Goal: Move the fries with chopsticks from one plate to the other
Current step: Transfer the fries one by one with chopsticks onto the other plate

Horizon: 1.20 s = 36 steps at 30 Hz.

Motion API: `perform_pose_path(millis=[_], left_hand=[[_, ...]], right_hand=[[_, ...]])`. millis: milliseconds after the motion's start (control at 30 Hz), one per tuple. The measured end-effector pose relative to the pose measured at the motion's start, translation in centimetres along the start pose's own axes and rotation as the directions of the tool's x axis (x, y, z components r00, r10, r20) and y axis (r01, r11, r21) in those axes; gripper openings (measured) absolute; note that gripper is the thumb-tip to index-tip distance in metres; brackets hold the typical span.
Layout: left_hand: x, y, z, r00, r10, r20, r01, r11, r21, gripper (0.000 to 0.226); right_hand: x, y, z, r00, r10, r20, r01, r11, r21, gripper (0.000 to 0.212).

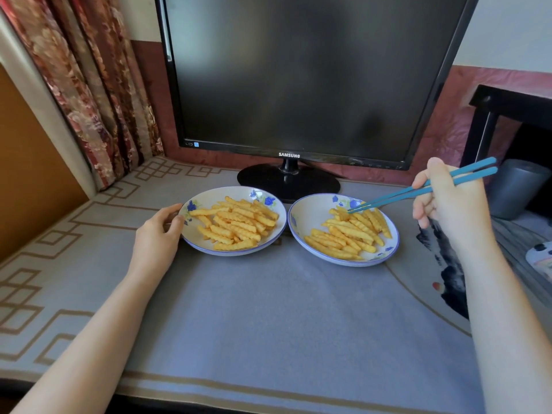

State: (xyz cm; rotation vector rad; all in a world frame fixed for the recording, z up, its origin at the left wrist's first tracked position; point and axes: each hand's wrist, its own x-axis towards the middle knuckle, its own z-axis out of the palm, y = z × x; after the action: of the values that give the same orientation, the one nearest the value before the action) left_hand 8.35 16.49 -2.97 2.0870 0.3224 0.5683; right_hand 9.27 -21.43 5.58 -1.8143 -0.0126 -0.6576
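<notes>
Two white plates with blue flowers stand side by side on the table, each heaped with crinkle-cut fries. My left hand [158,231] holds the left plate [206,248] by its left rim, thumb curled over the edge. My right hand [448,204] grips a pair of blue chopsticks [397,195]. Their tips rest close together on the far end of the fries [349,231] in the right plate [310,210]. I cannot tell whether a fry is pinched between the tips. The fries [236,222] of the left plate lie untouched.
A black monitor [298,73] on a round stand [288,179] stands just behind the plates. A grey cup [513,186] is at the right beside a dark shelf. A flowered curtain [98,85] hangs at the back left. A grey cloth [268,309] covers the table.
</notes>
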Motion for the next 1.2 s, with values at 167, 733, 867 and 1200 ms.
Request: perform_pose_path(millis=[167, 733, 867, 1200], left_hand=[[0.0, 0.0, 0.0, 1.0, 0.004, 0.0, -0.004, 1.0, -0.002, 0.031], [0.1, -0.1, 0.0, 1.0, 0.005, -0.001, -0.005, 1.0, 0.004, 0.032], [0.1, -0.2, 0.1, 1.0, 0.003, 0.0, -0.003, 1.0, -0.004, 0.032], [0.0, 0.0, 0.1, 1.0, 0.008, -0.01, -0.008, 1.0, -0.018, 0.031]], right_hand=[[-1.0, -0.4, 1.3, 0.998, -0.031, -0.057, 0.032, 0.999, 0.019, 0.043], [-4.3, -5.2, 8.5, 0.996, -0.061, 0.068, 0.026, 0.905, 0.424, 0.043], [-5.4, -6.0, 11.8, 0.971, -0.125, 0.203, 0.022, 0.895, 0.445, 0.043], [-6.5, -4.5, 16.0, 0.896, -0.164, 0.412, 0.027, 0.947, 0.319, 0.04]])
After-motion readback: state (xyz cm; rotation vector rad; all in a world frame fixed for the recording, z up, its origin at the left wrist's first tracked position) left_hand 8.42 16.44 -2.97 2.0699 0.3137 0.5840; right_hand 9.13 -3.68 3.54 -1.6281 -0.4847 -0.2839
